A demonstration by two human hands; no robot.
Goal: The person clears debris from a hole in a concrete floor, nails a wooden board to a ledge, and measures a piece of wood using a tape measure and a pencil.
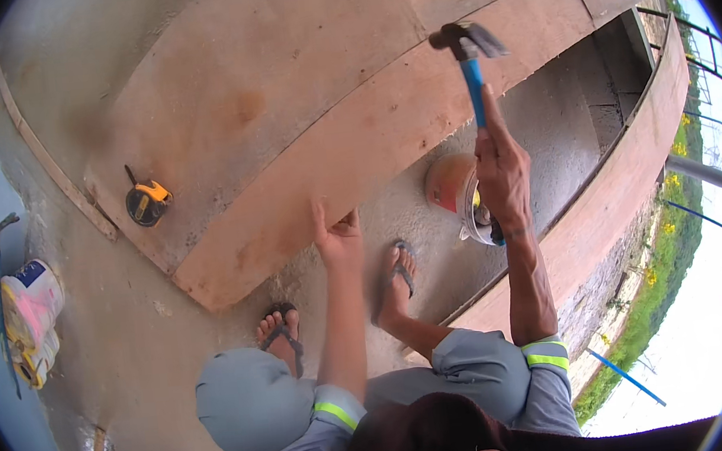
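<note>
Right hand (pixel 504 173) clenched round a blue-handled, dark-metal claw hammer (pixel 472 76), head up, blurring; left hand (pixel 339 238) by flat brown plywood (pixel 379 137), grip unclear.

The hammer (pixel 472 74) has a dull metal head (pixel 450 37) and a smooth-looking blue handle (pixel 474 94) (plastic or rubber, hard to tell). The wooden board (pixel 362 149) is matt and blotchy, the concrete floor (pixel 137 334) rough, the grey trousers (pixel 483 368) matt cloth.

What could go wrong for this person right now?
The hammer raised in the right hand could, if it strays, hit the left hand by the board. If dropped, it might hurt the toes, exposed in open sandals. Blows might also jolt the tape measure.
</note>
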